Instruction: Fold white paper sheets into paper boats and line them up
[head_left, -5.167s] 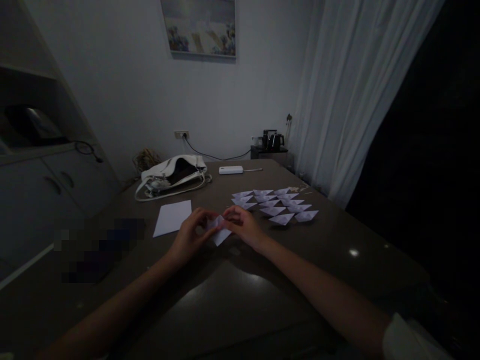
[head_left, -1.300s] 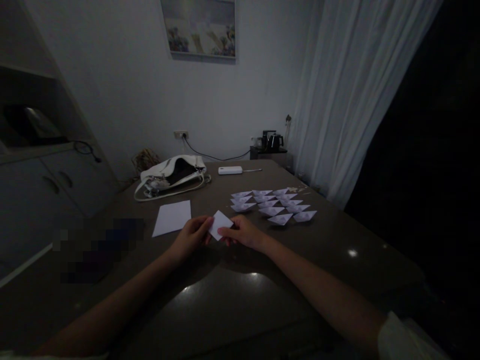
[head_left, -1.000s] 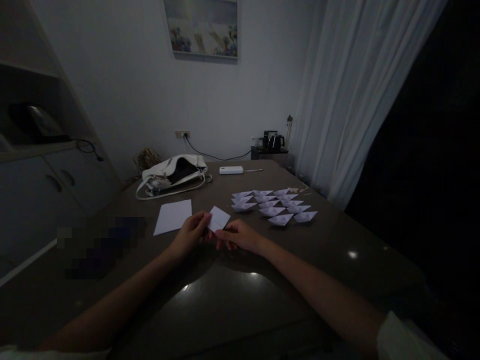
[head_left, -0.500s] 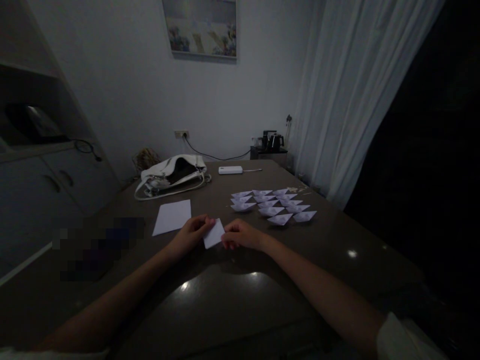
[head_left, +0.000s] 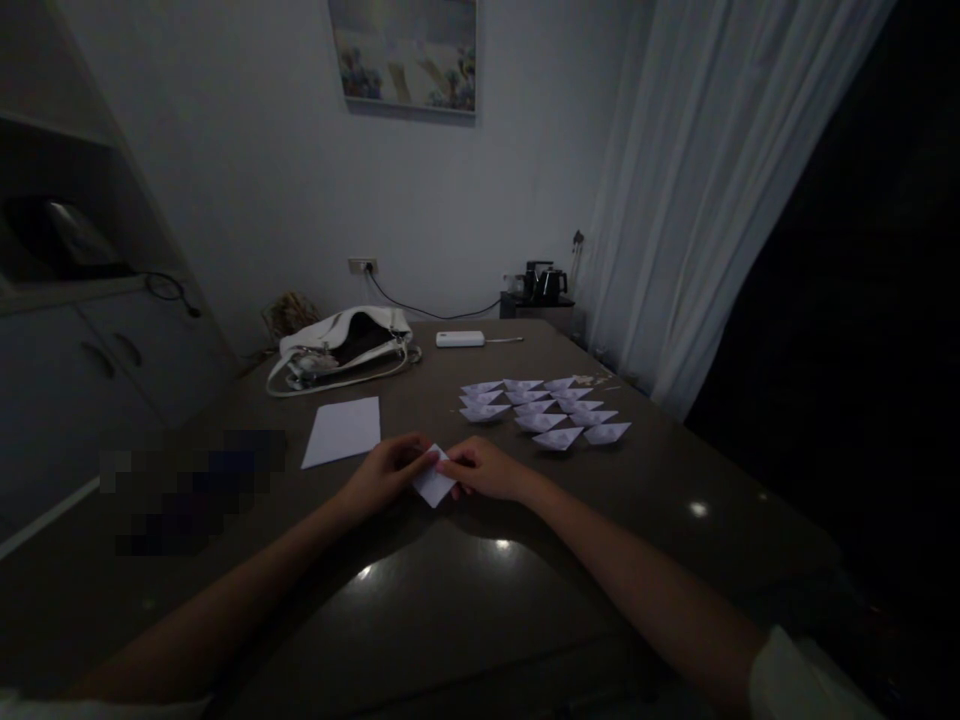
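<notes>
A small folded piece of white paper [head_left: 433, 488] is between my hands, one corner pointing toward me. My left hand [head_left: 388, 470] pinches its left side, thumb on top. From the right, my right hand [head_left: 482, 467] grips it too, thumb laid over the upper face; the fingers beneath are partly hidden. White paper sheets [head_left: 343, 431] lie flat beyond my left hand. Several folded paper boats [head_left: 541, 423] stand in rows on the table beyond my right hand.
On the dark glossy table [head_left: 450, 620], a white handbag [head_left: 341, 350] lies at the back left. A white power bank [head_left: 460, 339] with a short cable rests near the far edge. A black kettle [head_left: 551, 285] stands on a low cabinet behind, beside a pale curtain [head_left: 675, 180].
The folded paper has turned so a corner points toward me. My right thumb has moved left onto its upper face, and the hands are closer together.
</notes>
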